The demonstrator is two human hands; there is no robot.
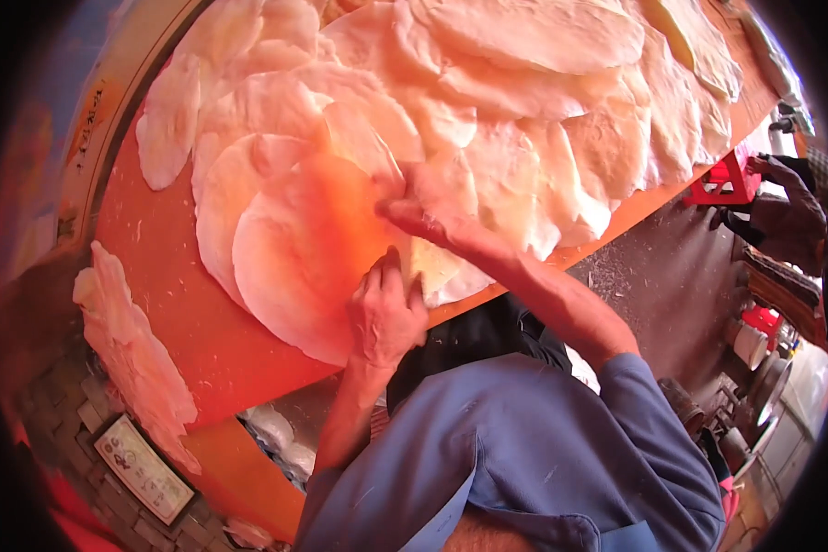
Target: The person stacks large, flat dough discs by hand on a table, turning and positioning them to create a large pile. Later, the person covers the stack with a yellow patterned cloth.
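Note:
Thin, pale, dough-like rounded sheets (524,83) lie overlapped across an orange tabletop (156,313). The nearest large sheet (290,267) lies in front of me, its middle glowing orange. My left hand (385,313) rests at the right border of that sheet, fingers bent over it and the thumb apart from them. Just above it, my right hand (412,207) reaches in from the right, its fingers curled in beside the upper right part of the same sheet. Blur hides what, if anything, those fingers pinch.
Another pale sheet (133,350) hangs at the table's left edge. Below it, a framed rectangular plate (144,469) stands by grey paving. To the right are a dark floor (653,285), a red crate (722,184) and a person's arm (782,175). Metal vessels (768,391) stand lower right.

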